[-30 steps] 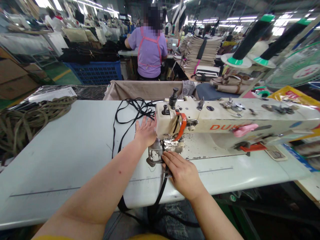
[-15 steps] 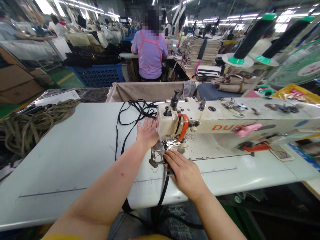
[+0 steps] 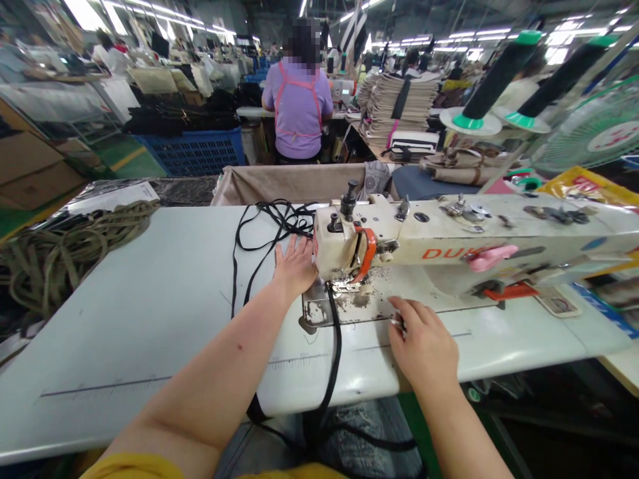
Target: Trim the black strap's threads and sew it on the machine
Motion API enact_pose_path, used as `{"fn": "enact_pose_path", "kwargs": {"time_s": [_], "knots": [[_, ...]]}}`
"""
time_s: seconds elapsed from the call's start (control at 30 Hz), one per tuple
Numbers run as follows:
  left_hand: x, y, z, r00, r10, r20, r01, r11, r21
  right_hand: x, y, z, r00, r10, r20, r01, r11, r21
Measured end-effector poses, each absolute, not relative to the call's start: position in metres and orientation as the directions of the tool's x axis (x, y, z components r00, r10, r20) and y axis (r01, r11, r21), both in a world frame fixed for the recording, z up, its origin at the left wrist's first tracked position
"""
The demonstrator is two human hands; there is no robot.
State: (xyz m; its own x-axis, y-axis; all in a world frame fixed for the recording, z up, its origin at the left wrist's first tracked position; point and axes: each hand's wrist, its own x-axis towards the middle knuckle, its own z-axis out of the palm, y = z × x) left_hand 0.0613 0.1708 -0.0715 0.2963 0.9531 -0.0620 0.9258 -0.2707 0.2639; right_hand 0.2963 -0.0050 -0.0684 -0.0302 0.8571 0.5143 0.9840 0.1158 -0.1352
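Observation:
A narrow black strap (image 3: 335, 359) runs from my lap over the table edge and under the presser foot (image 3: 344, 286) of the sewing machine (image 3: 389, 233). My left hand (image 3: 295, 269) lies flat with spread fingers on the table, left of the machine head. Loops of the same black strap (image 3: 272, 223) lie just beyond its fingertips. To the right of the strap, at the front edge of the machine bed, is my right hand (image 3: 424, 336). Its fingers are closed around a small metal piece (image 3: 398, 324), mostly hidden, and it is apart from the strap.
A heap of olive straps (image 3: 84, 246) lies at the table's left end. Behind the table stands a beige fabric-lined bin (image 3: 279, 183). Black thread cones (image 3: 499, 83) and a green fan (image 3: 594, 126) stand at the right. A person in purple (image 3: 298, 110) sits ahead, facing away.
My right hand has let go of the strap by the presser foot and moved right. The strap in front of the foot now shows, bowed to the right. My left hand stays in place.

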Motion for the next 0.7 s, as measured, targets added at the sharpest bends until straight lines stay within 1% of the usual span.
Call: {"fn": "enact_pose_path", "kwargs": {"time_s": [0.03,0.07,0.1,0.13,0.2,0.27,0.3,0.37,0.43,0.53,0.7], "knots": [[0.061,0.171,-0.071,0.292,0.954,-0.061,0.923,-0.265,0.28,0.301,-0.005,-0.066,-0.004,0.864,0.503,0.993,0.064,-0.102],[0.061,0.171,-0.071,0.287,0.956,-0.059,0.919,-0.257,0.298,0.304,-0.006,-0.063,-0.005,0.869,0.494,0.996,0.046,-0.071],[0.061,0.171,-0.071,0.284,0.957,-0.057,0.916,-0.253,0.312,0.304,-0.007,-0.06,-0.032,0.871,0.491,0.997,0.065,-0.05],[0.061,0.171,-0.071,0.291,0.955,-0.055,0.912,-0.259,0.318,0.301,-0.009,-0.058,-0.082,0.869,0.488,0.992,0.117,-0.04],[0.061,0.171,-0.073,0.312,0.949,-0.05,0.904,-0.281,0.321,0.29,-0.012,-0.056,-0.24,0.849,0.471,0.955,0.293,-0.041],[0.061,0.172,-0.075,0.333,0.942,-0.039,0.898,-0.304,0.319,0.273,-0.013,-0.056,-0.441,0.79,0.426,0.864,0.502,-0.036],[0.061,0.172,-0.076,0.341,0.94,-0.028,0.895,-0.315,0.317,0.265,-0.011,-0.058,-0.515,0.755,0.405,0.818,0.574,-0.029],[0.062,0.174,-0.079,0.365,0.931,-0.001,0.881,-0.345,0.323,0.249,-0.003,-0.061,-0.585,0.715,0.383,0.77,0.638,-0.013],[0.063,0.177,-0.081,0.388,0.922,0.022,0.863,-0.371,0.343,0.238,0.008,-0.064,-0.58,0.713,0.394,0.775,0.632,-0.005],[0.062,0.182,-0.082,0.404,0.914,0.034,0.847,-0.388,0.364,0.229,0.024,-0.069,-0.527,0.723,0.447,0.802,0.597,-0.019],[0.057,0.188,-0.081,0.434,0.9,0.043,0.826,-0.416,0.38,0.229,0.018,-0.07,-0.459,0.734,0.501,0.797,0.589,-0.132]]}}
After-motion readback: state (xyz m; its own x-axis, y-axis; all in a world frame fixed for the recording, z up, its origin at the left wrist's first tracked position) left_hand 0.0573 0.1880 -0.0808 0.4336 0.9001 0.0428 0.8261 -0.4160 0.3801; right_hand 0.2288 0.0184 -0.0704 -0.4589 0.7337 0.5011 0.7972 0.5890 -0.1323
